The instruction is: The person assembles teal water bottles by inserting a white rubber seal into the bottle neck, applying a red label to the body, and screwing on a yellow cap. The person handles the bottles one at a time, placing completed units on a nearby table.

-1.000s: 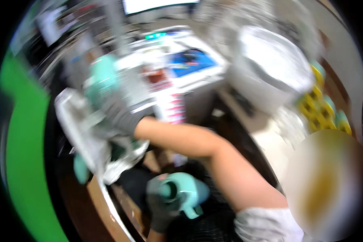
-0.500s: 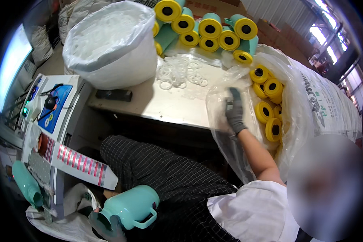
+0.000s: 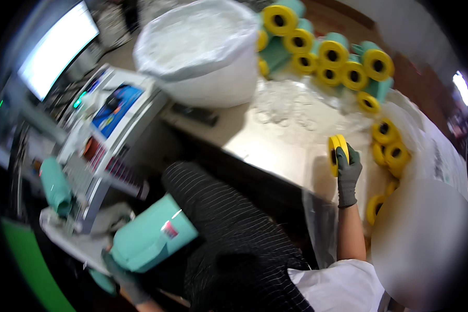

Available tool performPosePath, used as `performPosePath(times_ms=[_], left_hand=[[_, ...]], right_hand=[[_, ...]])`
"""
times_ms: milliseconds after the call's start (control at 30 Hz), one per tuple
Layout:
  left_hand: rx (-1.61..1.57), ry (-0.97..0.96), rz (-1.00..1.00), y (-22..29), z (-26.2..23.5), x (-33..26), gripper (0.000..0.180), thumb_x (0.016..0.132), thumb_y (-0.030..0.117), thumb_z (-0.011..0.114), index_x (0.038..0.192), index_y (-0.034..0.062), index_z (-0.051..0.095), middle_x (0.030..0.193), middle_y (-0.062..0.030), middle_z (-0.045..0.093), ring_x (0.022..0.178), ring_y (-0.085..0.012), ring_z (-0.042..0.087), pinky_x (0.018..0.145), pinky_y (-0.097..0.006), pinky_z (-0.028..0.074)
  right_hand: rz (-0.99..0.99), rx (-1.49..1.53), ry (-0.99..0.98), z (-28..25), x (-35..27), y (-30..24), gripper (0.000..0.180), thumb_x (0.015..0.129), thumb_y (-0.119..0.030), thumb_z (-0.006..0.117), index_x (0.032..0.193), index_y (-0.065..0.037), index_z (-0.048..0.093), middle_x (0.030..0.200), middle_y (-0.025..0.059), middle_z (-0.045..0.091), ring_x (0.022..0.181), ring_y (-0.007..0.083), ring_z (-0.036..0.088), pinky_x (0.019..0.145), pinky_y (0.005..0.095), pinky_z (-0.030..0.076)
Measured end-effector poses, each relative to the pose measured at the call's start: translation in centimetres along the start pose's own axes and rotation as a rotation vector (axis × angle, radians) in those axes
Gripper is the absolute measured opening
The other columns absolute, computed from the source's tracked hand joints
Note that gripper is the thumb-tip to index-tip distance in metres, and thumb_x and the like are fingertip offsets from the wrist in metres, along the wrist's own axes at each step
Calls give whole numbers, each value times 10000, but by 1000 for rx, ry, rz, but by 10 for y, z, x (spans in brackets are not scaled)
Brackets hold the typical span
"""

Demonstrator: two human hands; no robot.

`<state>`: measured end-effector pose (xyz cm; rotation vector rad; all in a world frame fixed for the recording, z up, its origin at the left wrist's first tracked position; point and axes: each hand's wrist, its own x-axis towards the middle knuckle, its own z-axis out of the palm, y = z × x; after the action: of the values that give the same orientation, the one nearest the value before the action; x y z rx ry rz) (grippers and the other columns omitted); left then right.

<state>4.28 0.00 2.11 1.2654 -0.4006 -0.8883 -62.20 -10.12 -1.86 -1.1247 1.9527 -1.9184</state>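
Note:
My left hand [image 3: 124, 278], in a grey glove, is closed on the neck end of a turquoise jug shell [image 3: 153, 235] with a small pinkish-red label. The shell lies tilted beside my thigh, its wide end toward my knee. Over the right part of the white table [image 3: 255, 140], my gloved right hand [image 3: 350, 174] grips a yellow round base cap [image 3: 338, 155], held on edge. Several more yellow caps [image 3: 395, 153] lie in a plastic-lined sack [image 3: 429, 151] to the right of that hand. The fingers of my left hand are partly hidden and blurred.
A large white bag of translucent rings [image 3: 200, 65] stands on the table. Loose rings [image 3: 286, 106] lie beside it. Turquoise shells with yellow bases [image 3: 333, 54] are stacked behind. At left are a machine [image 3: 135, 112], a lit screen [image 3: 62, 49] and another turquoise shell [image 3: 55, 184].
My right hand, empty earlier over the plastic sheet, now holds a yellow cap. The jug shell in my left hand has turned, showing its label. The whole view has swung and is blurred.

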Motion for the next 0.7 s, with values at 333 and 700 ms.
performPosePath(times_ms=[333,700], left_hand=[[-379,-79,-24,-86,40,-20,374,1118,347,447,1299,62,610,1260,-64,655,1163,-198,625,1027,-345,513],[297,-82,301,-123,15,-25,397,1132,349,403,1314,33,560,1222,-96,651,1088,-232,652,960,-341,531]], right_hand=[[-596,442,-856,228,-151,-187,594,796,-266,824,1309,3,691,1019,122,588,925,249,586,822,353,496],[-659,495,-894,209,-167,-170,598,931,-457,708,1254,45,687,962,119,579,857,226,552,755,340,480]])
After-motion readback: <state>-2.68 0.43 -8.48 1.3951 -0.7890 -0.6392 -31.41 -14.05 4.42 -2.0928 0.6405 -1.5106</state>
